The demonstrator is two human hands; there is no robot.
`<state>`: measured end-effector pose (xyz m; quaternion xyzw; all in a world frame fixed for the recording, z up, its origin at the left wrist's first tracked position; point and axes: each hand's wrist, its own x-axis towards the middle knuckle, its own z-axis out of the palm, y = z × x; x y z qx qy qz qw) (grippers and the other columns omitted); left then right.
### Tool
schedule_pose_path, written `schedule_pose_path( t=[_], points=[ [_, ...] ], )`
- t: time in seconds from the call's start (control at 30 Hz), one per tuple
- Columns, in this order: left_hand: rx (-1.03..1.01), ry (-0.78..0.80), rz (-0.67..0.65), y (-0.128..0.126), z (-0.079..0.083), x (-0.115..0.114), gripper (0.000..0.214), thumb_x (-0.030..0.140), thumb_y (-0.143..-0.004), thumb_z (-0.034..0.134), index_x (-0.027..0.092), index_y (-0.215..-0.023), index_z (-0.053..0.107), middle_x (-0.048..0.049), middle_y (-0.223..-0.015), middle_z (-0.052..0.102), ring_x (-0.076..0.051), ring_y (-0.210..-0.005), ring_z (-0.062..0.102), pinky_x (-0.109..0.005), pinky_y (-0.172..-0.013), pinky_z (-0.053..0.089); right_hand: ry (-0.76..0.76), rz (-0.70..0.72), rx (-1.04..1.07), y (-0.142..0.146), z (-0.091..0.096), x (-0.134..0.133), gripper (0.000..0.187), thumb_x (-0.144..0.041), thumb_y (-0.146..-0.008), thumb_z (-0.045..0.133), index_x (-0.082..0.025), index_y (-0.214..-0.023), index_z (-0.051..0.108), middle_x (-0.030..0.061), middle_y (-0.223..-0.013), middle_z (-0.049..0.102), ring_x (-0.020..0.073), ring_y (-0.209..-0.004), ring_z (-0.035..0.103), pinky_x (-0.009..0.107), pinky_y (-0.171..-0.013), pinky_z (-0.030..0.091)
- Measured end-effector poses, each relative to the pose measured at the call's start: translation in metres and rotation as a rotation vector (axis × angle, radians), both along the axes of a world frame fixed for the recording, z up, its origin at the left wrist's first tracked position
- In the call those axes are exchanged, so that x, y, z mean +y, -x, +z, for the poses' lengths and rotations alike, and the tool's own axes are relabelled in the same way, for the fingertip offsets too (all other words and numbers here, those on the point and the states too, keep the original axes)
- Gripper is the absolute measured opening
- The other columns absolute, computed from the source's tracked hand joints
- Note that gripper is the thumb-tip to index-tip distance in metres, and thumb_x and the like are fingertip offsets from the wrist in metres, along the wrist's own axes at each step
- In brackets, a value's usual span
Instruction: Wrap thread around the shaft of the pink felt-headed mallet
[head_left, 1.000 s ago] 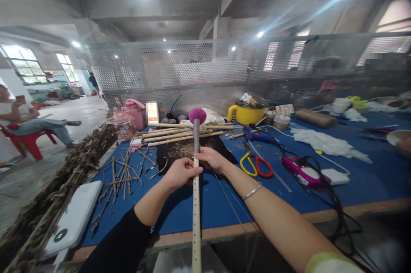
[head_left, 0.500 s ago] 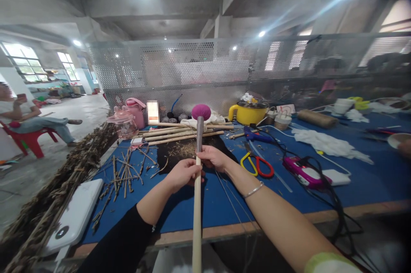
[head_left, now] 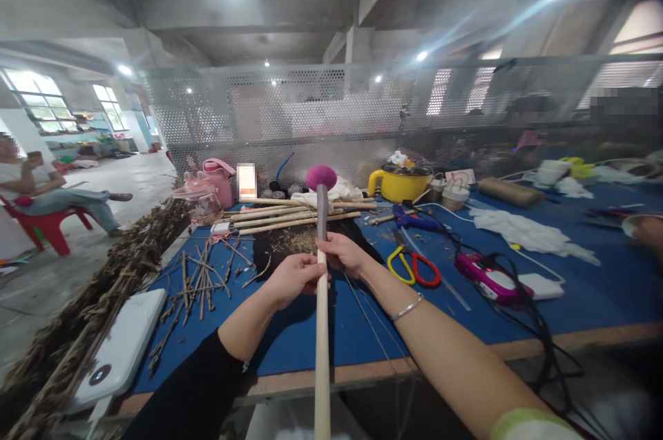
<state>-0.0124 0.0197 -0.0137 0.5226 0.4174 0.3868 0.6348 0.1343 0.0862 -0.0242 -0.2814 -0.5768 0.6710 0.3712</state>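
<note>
I hold a long pale bamboo stick [head_left: 322, 350] upright-tilted away from me over the blue table [head_left: 595, 291]. Its far part is wrapped grey and ends in a round magenta pom [head_left: 321, 177]. My left hand [head_left: 293, 278] is closed round the stick from the left. My right hand [head_left: 344, 253] grips it just above, at the start of the grey wrap. A silver bracelet sits on my right wrist. Thin threads run from my hands toward the table's front edge.
Bamboo rods [head_left: 290, 213] lie behind my hands, loose twigs [head_left: 204, 274] to the left. Yellow-and-red scissors [head_left: 414, 267], a pink device [head_left: 484, 274] with black cables, a yellow pot [head_left: 398, 183] and white cloth [head_left: 523, 233] lie right. A white power bank [head_left: 121, 347] sits front left. A seated person [head_left: 36, 188] is far left.
The stick has been turned in my hands: the row of holes seen a second ago no longer faces me. Both hands keep their grip at almost the same spot.
</note>
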Motion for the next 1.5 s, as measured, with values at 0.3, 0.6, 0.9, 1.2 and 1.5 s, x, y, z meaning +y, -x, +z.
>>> schedule_pose_path(
  t=[0.3,0.6,0.9,1.2,1.5],
  points=[
    [0.209,-0.058,0.091,-0.002,-0.002,-0.002,0.039,0.047,-0.060,0.068,0.015,-0.073,0.051,0.0033,-0.055,0.051,-0.009,-0.050,0.052,-0.021,-0.047,0.043,-0.022,-0.052,-0.057,0.005,-0.003,0.000,0.034,-0.037,-0.065,0.068,-0.017,-0.069,0.040,-0.0098,-0.043,0.037,0.0023,-0.031,0.024,0.019,-0.031,0.011],
    [0.149,-0.060,0.053,-0.002,-0.008,0.002,0.038,0.044,-0.056,0.071,0.014,-0.068,0.051,0.0035,-0.052,0.052,-0.008,-0.047,0.050,-0.022,-0.049,0.042,-0.061,-0.036,-0.134,0.001,-0.004,0.004,0.035,-0.040,-0.064,0.068,-0.018,-0.069,0.041,-0.0110,-0.040,0.034,0.0020,-0.030,0.020,0.019,-0.030,0.008],
    [0.037,0.034,-0.113,0.008,0.006,-0.001,0.036,0.040,-0.061,0.070,0.011,-0.079,0.057,-0.0045,-0.071,0.059,-0.013,-0.062,0.060,-0.023,-0.057,0.045,-0.020,0.056,-0.014,-0.004,0.006,-0.001,0.033,-0.038,-0.066,0.067,-0.018,-0.074,0.042,-0.0117,-0.041,0.031,0.0021,-0.031,0.017,0.018,-0.030,0.009],
    [0.241,-0.123,0.103,0.001,-0.006,0.003,0.042,0.049,-0.056,0.070,0.015,-0.070,0.049,0.0028,-0.053,0.052,-0.007,-0.045,0.046,-0.018,-0.040,0.037,-0.059,0.017,-0.114,-0.003,-0.001,0.005,0.035,-0.040,-0.064,0.068,-0.017,-0.071,0.043,-0.0120,-0.039,0.031,0.0017,-0.029,0.017,0.019,-0.030,0.008],
    [0.026,-0.027,-0.020,0.003,0.003,0.001,0.037,0.044,-0.060,0.070,0.013,-0.067,0.050,0.0037,-0.055,0.048,-0.006,-0.049,0.048,-0.019,-0.050,0.043,-0.024,0.095,-0.065,-0.007,-0.003,0.006,0.031,-0.041,-0.071,0.062,-0.017,-0.072,0.043,-0.0114,-0.041,0.029,0.0026,-0.032,0.016,0.019,-0.031,0.009]
  ],
)
